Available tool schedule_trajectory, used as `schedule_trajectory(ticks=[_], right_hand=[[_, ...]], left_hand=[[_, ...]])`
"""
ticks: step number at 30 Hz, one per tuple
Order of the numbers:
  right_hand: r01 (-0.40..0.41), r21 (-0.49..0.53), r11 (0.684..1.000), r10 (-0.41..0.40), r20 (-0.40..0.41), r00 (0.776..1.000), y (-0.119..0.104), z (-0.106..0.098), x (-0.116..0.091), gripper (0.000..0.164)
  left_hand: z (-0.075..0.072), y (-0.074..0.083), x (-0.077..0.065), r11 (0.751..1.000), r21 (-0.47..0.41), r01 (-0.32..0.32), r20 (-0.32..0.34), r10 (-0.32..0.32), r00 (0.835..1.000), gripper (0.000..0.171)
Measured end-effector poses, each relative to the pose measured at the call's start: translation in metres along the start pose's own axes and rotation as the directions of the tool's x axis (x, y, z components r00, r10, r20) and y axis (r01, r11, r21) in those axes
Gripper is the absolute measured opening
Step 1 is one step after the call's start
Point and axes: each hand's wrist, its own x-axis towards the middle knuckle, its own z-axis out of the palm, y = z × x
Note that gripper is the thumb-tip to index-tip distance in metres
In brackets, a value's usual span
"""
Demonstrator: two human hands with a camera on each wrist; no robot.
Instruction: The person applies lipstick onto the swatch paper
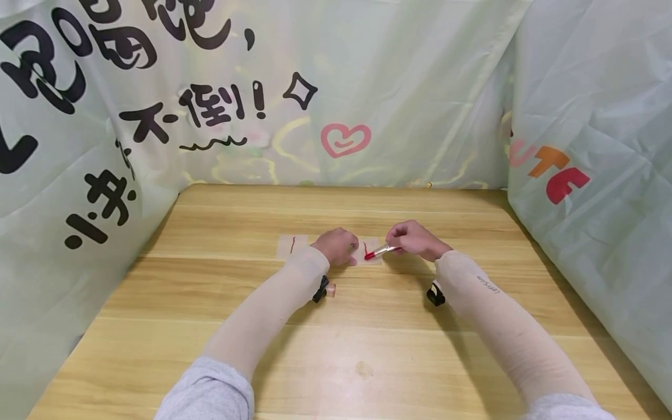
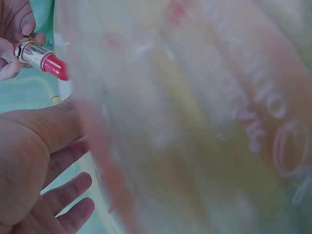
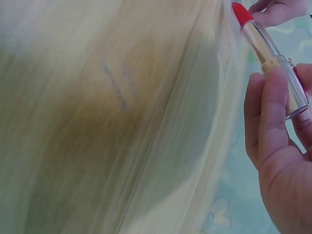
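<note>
My right hand (image 1: 418, 239) pinches a lipstick (image 1: 381, 251) by its shiny base. In the right wrist view, the lipstick (image 3: 263, 46) shows its red bullet extended from a metallic tube. In the head view, its red tip meets a pale, thin strip (image 1: 374, 244) on the table, at the lower end of a short red line. My left hand (image 1: 336, 246) rests on that strip, just left of the tip. In the left wrist view, the fingers of the left hand (image 2: 29, 156) are spread and relaxed, with the thumb near the strip's edge.
Another red line marks the strip's left part (image 1: 286, 252). A small pinkish object (image 1: 331, 290) lies beside the left wrist. Printed cloth (image 1: 420, 87) hangs behind and at both sides of the wooden table (image 1: 367, 338).
</note>
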Motion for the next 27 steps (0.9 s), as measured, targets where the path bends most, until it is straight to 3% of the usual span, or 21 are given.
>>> schedule_trajectory(ticks=[12, 21, 24, 27], right_hand=[[0.008, 0.089, 0.996, -0.008, -0.003, 1.0, 0.001, -0.003, -0.001, 0.014], [0.016, 0.199, 0.98, -0.019, 0.01, 1.0, 0.001, -0.007, -0.009, 0.019], [0.02, 0.279, 0.96, -0.021, 0.001, 1.0, 0.0, -0.006, -0.013, 0.021], [0.04, 0.367, 0.929, -0.033, -0.024, 0.999, 0.0, -0.003, -0.015, 0.019]], left_hand=[[0.004, -0.004, 0.001, 0.997, -0.075, -0.009, -0.008, 0.009, 1.0, 0.045], [-0.001, -0.016, -0.009, 0.986, -0.169, 0.0, -0.036, -0.006, 0.999, 0.044], [-0.004, -0.019, -0.012, 0.975, -0.223, -0.009, -0.073, -0.008, 0.997, 0.042], [-0.006, -0.021, -0.018, 0.946, -0.325, -0.019, -0.125, -0.023, 0.992, 0.042]])
